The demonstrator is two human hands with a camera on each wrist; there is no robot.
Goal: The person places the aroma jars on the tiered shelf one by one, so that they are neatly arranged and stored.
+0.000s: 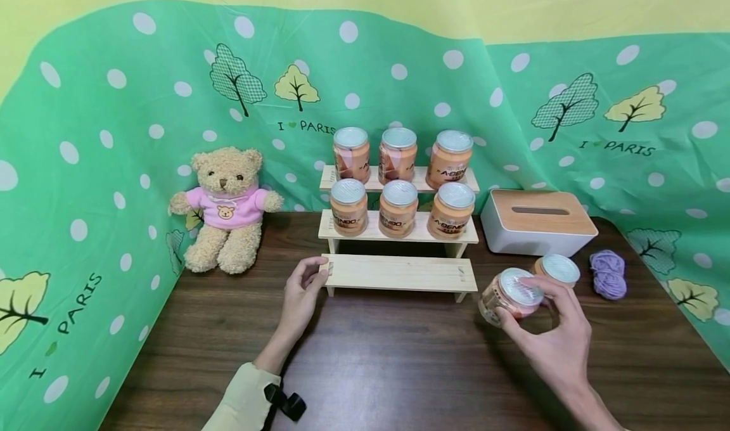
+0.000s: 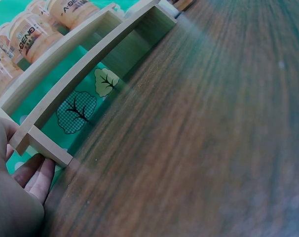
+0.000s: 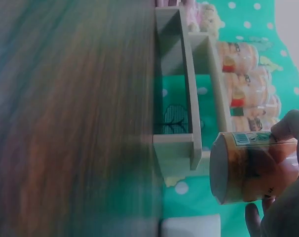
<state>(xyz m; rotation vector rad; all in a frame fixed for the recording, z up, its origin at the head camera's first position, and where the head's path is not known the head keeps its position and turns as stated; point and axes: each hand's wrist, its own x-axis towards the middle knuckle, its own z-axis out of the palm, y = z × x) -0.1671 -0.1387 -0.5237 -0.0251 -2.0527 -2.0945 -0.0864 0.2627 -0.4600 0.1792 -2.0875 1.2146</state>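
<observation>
A three-step wooden shelf stands on the dark table, with jars on its two upper steps. My left hand grips the left end of the lowest, bare step; in the left wrist view its fingers curl at the end leg. My right hand holds a jar near its lid, tilted, off the shelf's right end. Its orange label and flat base show in the right wrist view, where the jar is pinched between thumb and fingers. Another jar stands just behind the held one, partly hidden.
A white tissue box with a wooden lid stands right of the shelf, beside a purple yarn skein. A teddy bear in a pink top sits at the left. Green printed cloth hangs behind the table.
</observation>
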